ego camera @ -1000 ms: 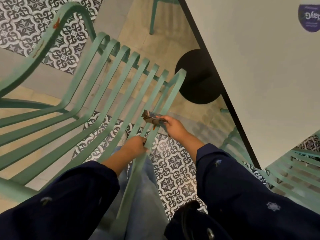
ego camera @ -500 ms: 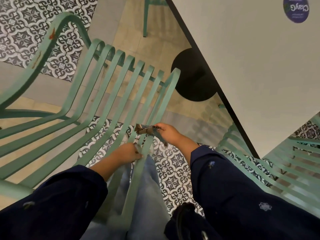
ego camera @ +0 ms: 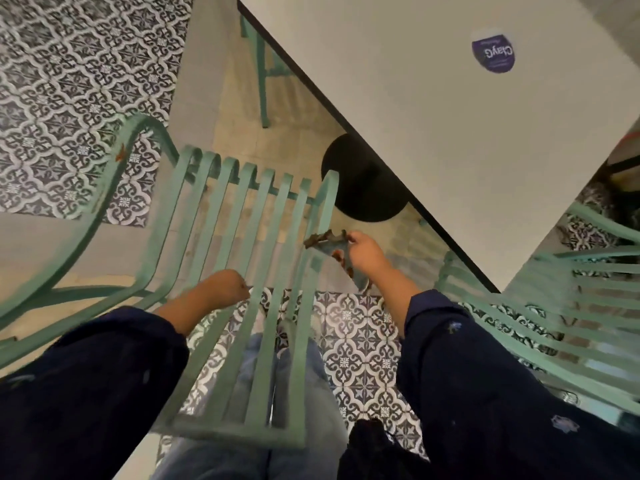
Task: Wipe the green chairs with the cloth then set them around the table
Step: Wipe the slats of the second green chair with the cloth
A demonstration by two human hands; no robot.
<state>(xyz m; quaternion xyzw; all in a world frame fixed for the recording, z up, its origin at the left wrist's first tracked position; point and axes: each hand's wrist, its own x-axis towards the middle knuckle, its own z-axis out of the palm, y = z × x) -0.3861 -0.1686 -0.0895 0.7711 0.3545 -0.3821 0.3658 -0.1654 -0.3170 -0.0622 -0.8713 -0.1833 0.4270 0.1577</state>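
A green slatted metal chair (ego camera: 221, 258) stands right in front of me, seen from above. My left hand (ego camera: 225, 287) grips one of its back slats near the middle. My right hand (ego camera: 365, 252) holds a small patterned cloth (ego camera: 327, 239) against the chair's right edge slat. The white table (ego camera: 450, 126) with a black edge lies to the upper right, its round black base (ego camera: 360, 181) beyond the chair. A second green chair (ego camera: 561, 306) stands at the right, partly under the table corner.
A leg of another green chair (ego camera: 263, 81) shows past the table's far edge. The floor is patterned tile and plain beige tile. A purple round sticker (ego camera: 492, 53) sits on the tabletop. A dark bag (ego camera: 377, 448) hangs at my waist.
The view has tilted up, showing more of the table. My right hand with the cloth has shifted along the chair's right slat; my left hand keeps its grip on the back.
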